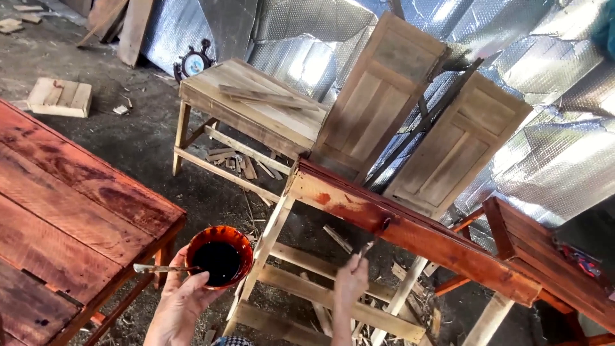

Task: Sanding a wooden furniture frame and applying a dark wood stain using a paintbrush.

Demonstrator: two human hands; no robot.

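Note:
My left hand (182, 301) holds a round bowl (219, 256) of dark stain, with a thin stick or brush handle (157, 268) lying across its rim. My right hand (349, 285) grips a small brush (369, 247) whose tip points up toward the red-stained side rail (410, 234) of a wooden table. That table's legs and lower rails (320, 291) are bare pale wood.
A red-stained tabletop (70, 205) fills the left. An unstained wooden table (253, 109) stands behind, with two bare panel doors (416, 122) leaning on silver foil sheeting (557, 147). Wood scraps litter the dirt floor (128, 134). Another stained piece (544, 250) sits at the right.

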